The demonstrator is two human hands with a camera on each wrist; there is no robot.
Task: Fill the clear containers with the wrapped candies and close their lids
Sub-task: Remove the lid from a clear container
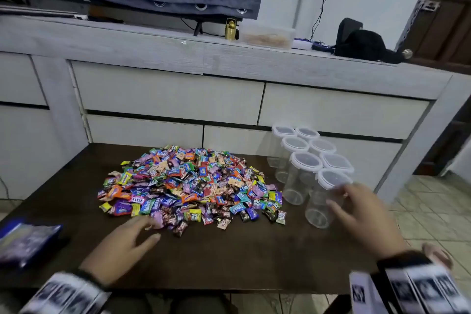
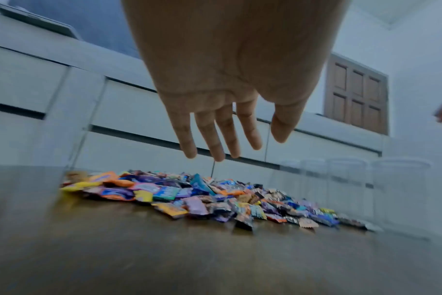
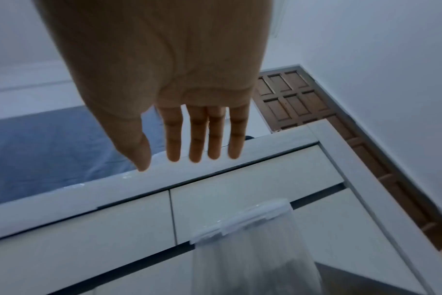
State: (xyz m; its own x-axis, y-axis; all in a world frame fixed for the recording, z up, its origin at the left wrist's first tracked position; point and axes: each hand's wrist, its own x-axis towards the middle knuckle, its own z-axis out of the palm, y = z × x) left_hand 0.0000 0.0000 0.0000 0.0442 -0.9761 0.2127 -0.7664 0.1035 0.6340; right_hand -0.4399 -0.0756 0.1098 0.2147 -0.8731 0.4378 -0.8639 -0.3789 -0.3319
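A wide heap of wrapped candies (image 1: pixel 188 183) in many colours lies in the middle of the dark wooden table (image 1: pixel 229 257). To its right stand several tall clear containers (image 1: pixel 303 171) with white-rimmed lids on. My left hand (image 1: pixel 127 242) hovers with fingers spread just in front of the heap's near edge, holding nothing; the left wrist view shows its straight fingers (image 2: pixel 215 139) above the candies (image 2: pixel 202 197). My right hand (image 1: pixel 362 214) is open, fingers straight, right beside the nearest container (image 1: pixel 323 199). That container (image 3: pixel 253 239) shows blurred below the fingers (image 3: pixel 197 139).
A blue packet (image 1: pixel 25 239) lies at the table's left front edge. Behind the table stands a grey drawer unit (image 1: pixel 229 99) carrying a food box, a brass item and black things. Tiled floor (image 1: pixel 433 206) and a wooden door lie to the right.
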